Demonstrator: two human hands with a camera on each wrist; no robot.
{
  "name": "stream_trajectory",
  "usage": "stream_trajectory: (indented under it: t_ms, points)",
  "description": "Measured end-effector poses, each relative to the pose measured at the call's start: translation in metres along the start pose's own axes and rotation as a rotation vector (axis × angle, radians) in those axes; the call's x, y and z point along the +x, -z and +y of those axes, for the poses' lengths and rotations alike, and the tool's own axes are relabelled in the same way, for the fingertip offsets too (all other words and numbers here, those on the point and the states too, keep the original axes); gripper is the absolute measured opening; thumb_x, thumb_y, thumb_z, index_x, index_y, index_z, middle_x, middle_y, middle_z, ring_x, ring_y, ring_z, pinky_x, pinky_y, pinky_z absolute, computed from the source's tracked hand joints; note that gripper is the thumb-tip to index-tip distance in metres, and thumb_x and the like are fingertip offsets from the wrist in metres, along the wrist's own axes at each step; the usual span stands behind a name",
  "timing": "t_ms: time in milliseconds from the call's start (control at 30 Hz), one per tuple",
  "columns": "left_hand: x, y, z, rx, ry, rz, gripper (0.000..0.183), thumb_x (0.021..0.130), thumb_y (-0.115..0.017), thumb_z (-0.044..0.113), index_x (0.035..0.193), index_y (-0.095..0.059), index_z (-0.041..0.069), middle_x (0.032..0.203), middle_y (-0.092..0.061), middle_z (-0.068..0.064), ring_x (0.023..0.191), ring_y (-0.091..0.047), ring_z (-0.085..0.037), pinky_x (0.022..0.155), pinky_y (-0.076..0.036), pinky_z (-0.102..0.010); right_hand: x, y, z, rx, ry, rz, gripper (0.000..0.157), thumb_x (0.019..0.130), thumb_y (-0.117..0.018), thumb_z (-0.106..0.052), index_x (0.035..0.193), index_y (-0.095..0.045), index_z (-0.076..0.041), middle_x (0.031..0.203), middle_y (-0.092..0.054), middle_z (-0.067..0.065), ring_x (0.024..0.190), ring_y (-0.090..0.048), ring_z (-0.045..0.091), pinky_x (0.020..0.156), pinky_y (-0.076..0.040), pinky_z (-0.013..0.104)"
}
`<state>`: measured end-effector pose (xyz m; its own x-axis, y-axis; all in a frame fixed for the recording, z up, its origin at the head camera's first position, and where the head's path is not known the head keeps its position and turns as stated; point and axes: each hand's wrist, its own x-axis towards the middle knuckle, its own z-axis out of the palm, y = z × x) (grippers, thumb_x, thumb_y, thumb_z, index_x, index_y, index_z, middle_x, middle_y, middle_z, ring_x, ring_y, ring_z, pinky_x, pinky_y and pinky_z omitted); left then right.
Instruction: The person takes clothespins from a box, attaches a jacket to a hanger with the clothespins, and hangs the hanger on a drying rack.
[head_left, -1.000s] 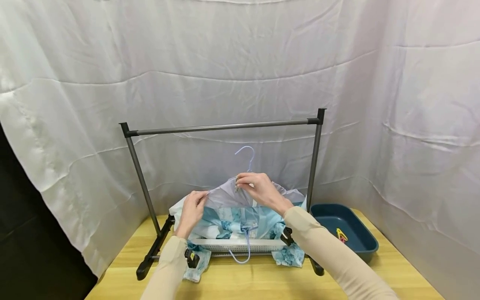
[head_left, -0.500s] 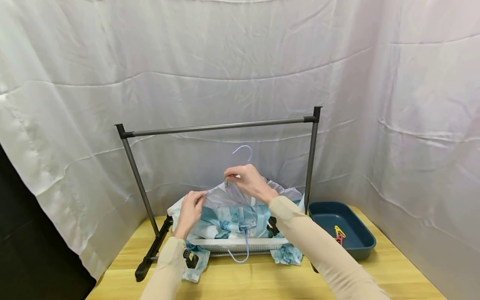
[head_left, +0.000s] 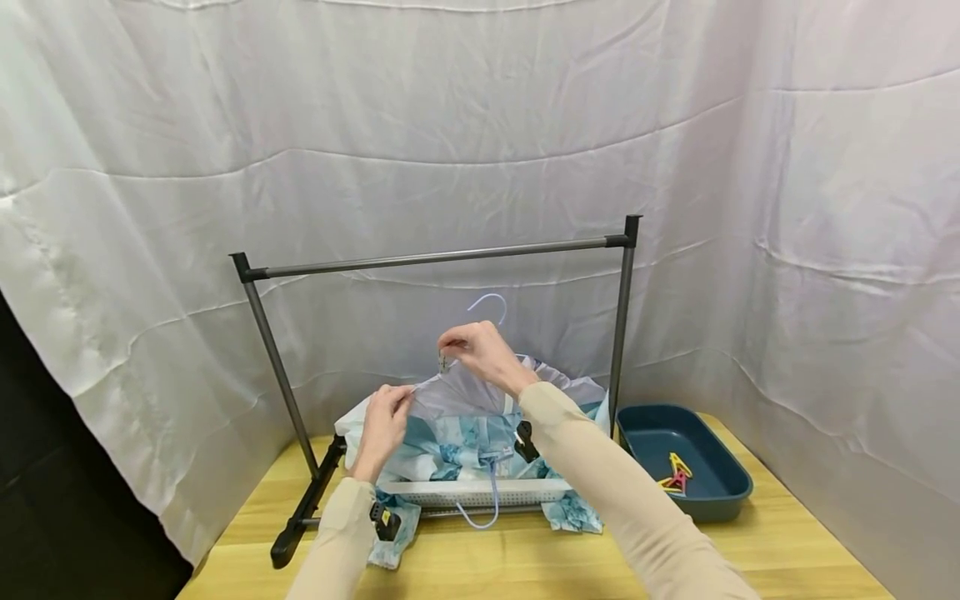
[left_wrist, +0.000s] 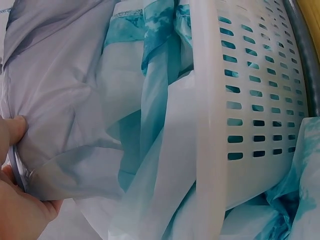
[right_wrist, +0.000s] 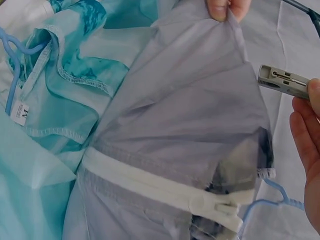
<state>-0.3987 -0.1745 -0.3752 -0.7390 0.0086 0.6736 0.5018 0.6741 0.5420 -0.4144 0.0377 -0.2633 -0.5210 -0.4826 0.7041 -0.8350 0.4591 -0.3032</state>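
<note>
A lilac-grey garment (right_wrist: pixel 200 95) with a white zipper hangs spread on a light blue hanger (head_left: pixel 503 308), whose hook rises behind my right hand. My left hand (head_left: pixel 385 423) pinches the garment's upper left edge between thumb and fingers; the left wrist view shows the thumb on the cloth. In my right hand (head_left: pixel 483 352) I hold a grey clothespin (right_wrist: pixel 283 81) by one end. Its other end is at the garment's upper edge, and in the right wrist view I cannot tell if it touches the cloth. Teal-and-white clothing (head_left: pixel 450 450) lies below.
A white perforated basket (left_wrist: pixel 210 125) holds the teal clothing, with a second blue hanger's hook (head_left: pixel 495 500) hanging over its front. Around it stands a rack with a metal bar (head_left: pixel 435 257). A dark blue tub (head_left: pixel 720 504) on the right contains yellow and pink clothespins (head_left: pixel 678 481).
My right hand has moved left along the garment's upper edge with the clothespin, closer to my left hand. The left hand keeps its pinch in nearly the same place.
</note>
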Motion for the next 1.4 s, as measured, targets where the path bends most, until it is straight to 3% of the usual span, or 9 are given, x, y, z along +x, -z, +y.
stream_trajectory:
  t_ms: [267, 433, 800, 1067, 1300, 1400]
  points:
    - [0.0, -0.002, 0.003, 0.003, 0.014, 0.0, 0.023, 0.099, -0.057, 0.008, 0.116, -0.071, 0.004, 0.092, -0.059, -0.01, 0.08, -0.046, -0.021, 0.072, -0.036, -0.034, -0.003, -0.007, 0.0, -0.047, -0.027, -0.065, 0.011, 0.091, -0.069, -0.009, 0.098, -0.077, -0.011, 0.095, -0.076, 0.003, 0.086, -0.071, 0.012, 0.077, -0.054, 0.021]
    - [0.001, -0.002, 0.003, 0.006, 0.001, 0.006, 0.023, 0.098, -0.057, 0.008, 0.115, -0.071, 0.004, 0.092, -0.06, -0.01, 0.081, -0.047, -0.021, 0.072, -0.037, -0.034, -0.003, -0.011, 0.002, -0.082, 0.007, -0.068, 0.01, 0.09, -0.069, -0.008, 0.097, -0.077, -0.01, 0.095, -0.075, 0.004, 0.085, -0.07, 0.014, 0.077, -0.055, 0.023]
    - [0.001, -0.003, 0.003, 0.019, 0.004, -0.009, 0.024, 0.099, -0.056, 0.01, 0.117, -0.071, 0.004, 0.091, -0.058, -0.01, 0.08, -0.045, -0.021, 0.073, -0.036, -0.034, -0.001, -0.012, -0.001, -0.184, 0.078, -0.17, 0.014, 0.094, -0.063, -0.007, 0.102, -0.075, -0.01, 0.098, -0.074, 0.004, 0.09, -0.07, 0.015, 0.082, -0.054, 0.027]
    - [0.002, -0.005, 0.002, 0.026, -0.012, 0.0, 0.024, 0.099, -0.056, 0.01, 0.118, -0.071, 0.005, 0.089, -0.057, -0.008, 0.079, -0.043, -0.019, 0.072, -0.035, -0.033, 0.004, -0.012, -0.01, -0.314, 0.067, -0.265, 0.015, 0.095, -0.063, -0.01, 0.102, -0.075, -0.015, 0.099, -0.074, 0.0, 0.092, -0.068, 0.013, 0.083, -0.053, 0.025]
    - [0.001, -0.005, -0.002, 0.016, -0.007, 0.001, 0.023, 0.099, -0.057, 0.009, 0.115, -0.072, 0.004, 0.094, -0.06, -0.009, 0.084, -0.049, -0.021, 0.074, -0.038, -0.034, 0.004, -0.016, -0.013, -0.331, 0.035, -0.319, 0.013, 0.095, -0.064, -0.013, 0.104, -0.073, -0.016, 0.102, -0.072, -0.001, 0.093, -0.067, 0.013, 0.081, -0.053, 0.025]
    - [0.0, -0.004, -0.003, 0.015, 0.005, -0.007, 0.024, 0.1, -0.056, 0.01, 0.117, -0.071, 0.005, 0.095, -0.06, -0.009, 0.083, -0.047, -0.021, 0.073, -0.037, -0.034, 0.001, -0.017, -0.012, -0.308, 0.04, -0.301, 0.015, 0.096, -0.063, -0.014, 0.109, -0.072, -0.014, 0.107, -0.071, 0.001, 0.098, -0.067, 0.015, 0.085, -0.053, 0.027]
